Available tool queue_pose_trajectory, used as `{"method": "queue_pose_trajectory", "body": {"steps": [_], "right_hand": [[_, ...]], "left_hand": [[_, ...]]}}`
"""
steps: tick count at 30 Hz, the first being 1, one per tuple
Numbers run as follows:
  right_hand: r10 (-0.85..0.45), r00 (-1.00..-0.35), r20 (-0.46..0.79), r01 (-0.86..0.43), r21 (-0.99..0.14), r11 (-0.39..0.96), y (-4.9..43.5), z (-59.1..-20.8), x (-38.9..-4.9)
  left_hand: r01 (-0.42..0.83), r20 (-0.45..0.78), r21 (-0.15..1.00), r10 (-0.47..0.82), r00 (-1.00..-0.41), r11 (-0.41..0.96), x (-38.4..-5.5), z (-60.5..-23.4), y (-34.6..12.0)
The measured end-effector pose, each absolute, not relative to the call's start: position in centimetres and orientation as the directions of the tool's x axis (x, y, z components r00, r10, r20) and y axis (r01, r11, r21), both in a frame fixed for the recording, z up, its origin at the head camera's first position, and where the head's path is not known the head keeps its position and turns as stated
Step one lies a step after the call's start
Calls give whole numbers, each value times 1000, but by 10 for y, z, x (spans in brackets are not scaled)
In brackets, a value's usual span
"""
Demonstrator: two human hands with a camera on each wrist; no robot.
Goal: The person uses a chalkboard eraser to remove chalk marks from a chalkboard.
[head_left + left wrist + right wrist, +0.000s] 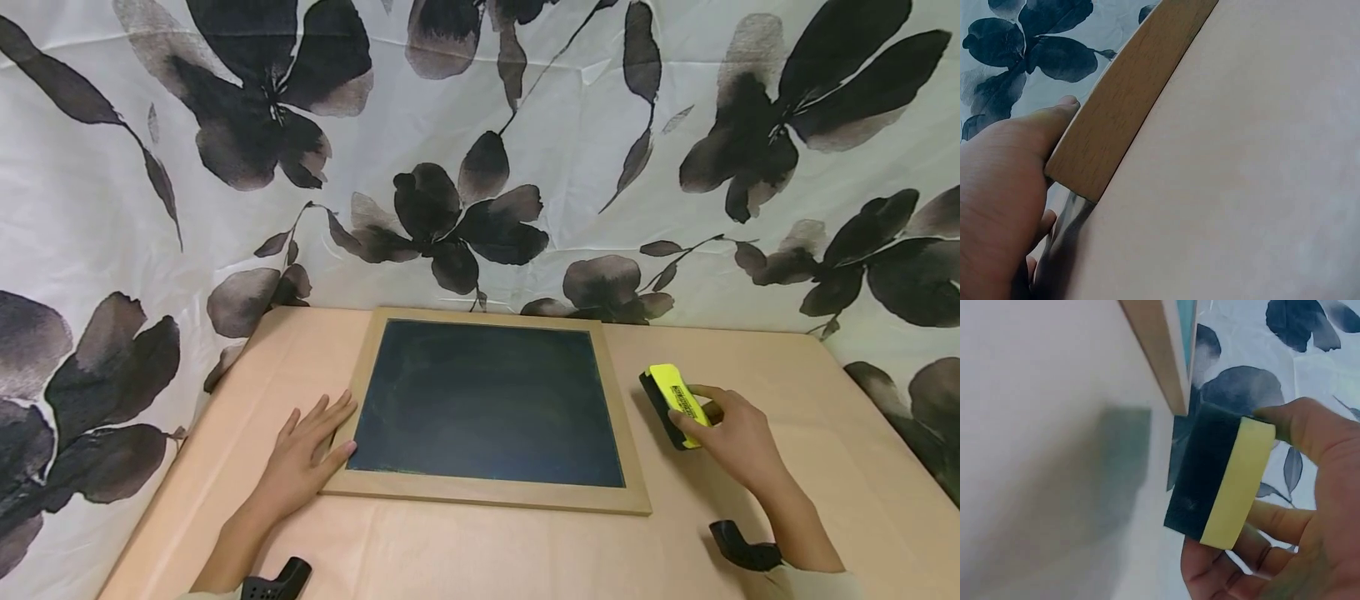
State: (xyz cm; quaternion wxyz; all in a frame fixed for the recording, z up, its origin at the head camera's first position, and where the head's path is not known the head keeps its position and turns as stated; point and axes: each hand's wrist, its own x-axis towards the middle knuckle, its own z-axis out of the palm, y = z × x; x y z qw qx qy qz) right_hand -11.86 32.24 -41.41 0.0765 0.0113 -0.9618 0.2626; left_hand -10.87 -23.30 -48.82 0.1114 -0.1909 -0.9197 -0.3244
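Observation:
A small blackboard (487,404) in a light wooden frame (487,493) lies in the middle of the table. My left hand (296,462) rests at the frame's left side with fingers spread and fairly straight. The left wrist view has the thumb against the wooden edge (1125,106). To the right of the board, my right hand (738,437) grips a yellow board eraser (678,396) between thumb and fingers. Its black felt side (1204,472) faces left, and in the right wrist view it is held above the table, over its shadow.
The table (465,550) has a pale wood-coloured covering. Behind and beside it hangs a white cloth (570,167) with dark flower prints. Black wrist devices (742,546) sit at both wrists, near light sleeves.

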Motion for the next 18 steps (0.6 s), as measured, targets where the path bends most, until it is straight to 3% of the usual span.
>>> {"method": "queue_pose_trajectory", "body": {"steps": [18], "right_hand": [[137, -991, 6, 124, -376, 918, 328, -433, -121]], "left_hand": [[433, 334, 551, 288, -898, 713, -116, -491, -225]]}}
